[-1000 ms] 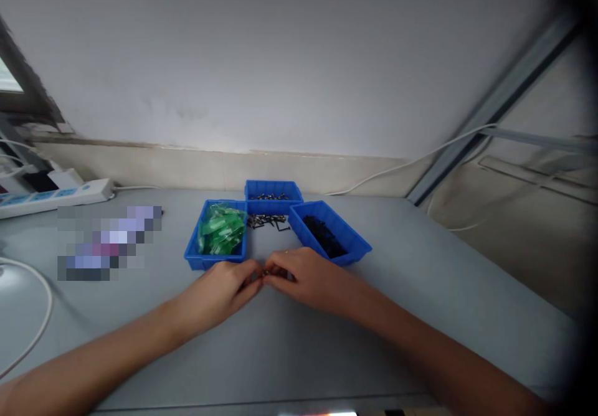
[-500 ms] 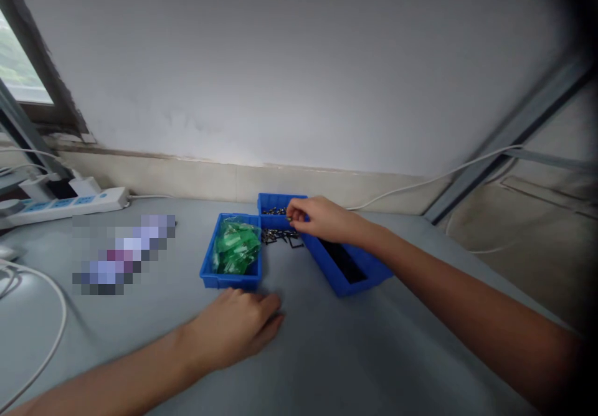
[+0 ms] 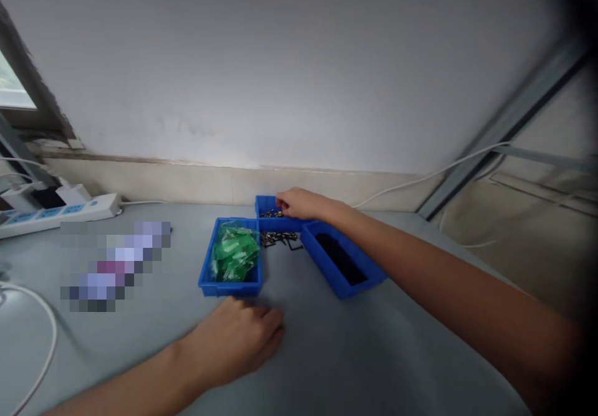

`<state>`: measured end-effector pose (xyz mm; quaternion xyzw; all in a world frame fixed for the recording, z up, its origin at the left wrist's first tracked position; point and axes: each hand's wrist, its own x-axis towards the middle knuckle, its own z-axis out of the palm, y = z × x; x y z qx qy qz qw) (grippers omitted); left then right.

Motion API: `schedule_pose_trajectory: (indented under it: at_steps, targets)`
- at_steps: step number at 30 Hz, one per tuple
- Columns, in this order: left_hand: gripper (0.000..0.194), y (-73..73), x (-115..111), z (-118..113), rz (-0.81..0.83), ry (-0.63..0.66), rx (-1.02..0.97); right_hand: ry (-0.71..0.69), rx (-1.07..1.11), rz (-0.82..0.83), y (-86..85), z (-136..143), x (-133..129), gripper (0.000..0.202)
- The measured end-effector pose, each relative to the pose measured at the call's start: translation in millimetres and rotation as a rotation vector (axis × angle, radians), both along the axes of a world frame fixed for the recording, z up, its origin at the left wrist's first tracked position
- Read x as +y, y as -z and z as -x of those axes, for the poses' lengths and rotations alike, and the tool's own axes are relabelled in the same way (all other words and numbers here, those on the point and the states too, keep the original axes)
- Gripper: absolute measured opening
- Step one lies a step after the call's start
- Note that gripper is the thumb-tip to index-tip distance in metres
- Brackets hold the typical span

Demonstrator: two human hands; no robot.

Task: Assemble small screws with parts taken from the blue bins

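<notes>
My right hand [image 3: 294, 204] is over the back blue bin [image 3: 266, 203], its fingers pinched just above small metal screws [image 3: 271, 214]; whatever they grip is too small to name. On the grey table in front of that bin lies a pile of dark screws [image 3: 280, 239]. My left hand [image 3: 247, 335] rests on the table with its fingers curled together, in front of the left blue bin [image 3: 228, 290], which holds green plastic bags [image 3: 236, 251]. To the right, an angled blue bin [image 3: 322, 263] contains black small parts [image 3: 343, 260].
A white power strip [image 3: 60, 213] with plugs stands at the back left, near a blurred-out object [image 3: 121, 263]. A white cable [image 3: 51, 335] curves over the left table side. Behind the bins is the wall [image 3: 289, 92]; a metal post [image 3: 490, 126] slants at the right.
My right hand has moved slightly left and back, over the back bin. My left hand stays nearly in place. The whole view has shifted a little.
</notes>
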<state>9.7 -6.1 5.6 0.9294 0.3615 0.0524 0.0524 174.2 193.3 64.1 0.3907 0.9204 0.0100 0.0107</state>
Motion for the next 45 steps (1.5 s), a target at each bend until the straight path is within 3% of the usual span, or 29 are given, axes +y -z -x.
schedule_pose_trajectory:
  at_steps: [4, 9, 14, 37, 42, 45]
  targets:
    - [0.019, 0.9, 0.8, -0.4, 0.003, 0.000, 0.014, -0.030, 0.017, -0.116, 2.8, 7.1, -28.0, 0.021]
    - [0.019, -1.1, 1.4, -0.7, 0.022, 0.006, 0.031, -0.111, -0.085, -0.171, 29.6, 15.9, -73.8, 0.020]
    - [0.018, -3.8, 0.6, -0.1, 0.034, 0.011, 0.034, -0.092, -0.098, -0.176, 47.7, 23.5, -75.6, 0.024]
    - [0.015, -2.7, -1.2, -0.6, 0.015, 0.018, 0.006, -0.156, -0.102, -0.173, 44.3, 23.1, -75.8, 0.024]
    - [0.016, -3.3, -0.8, -0.9, 0.014, 0.028, 0.036, -0.165, -0.051, -0.173, 25.1, 8.7, -84.6, 0.021]
    - [0.017, -5.0, -1.8, -1.1, 0.006, 0.019, 0.055, -0.203, 0.088, -0.161, 15.4, -7.6, -108.2, 0.026]
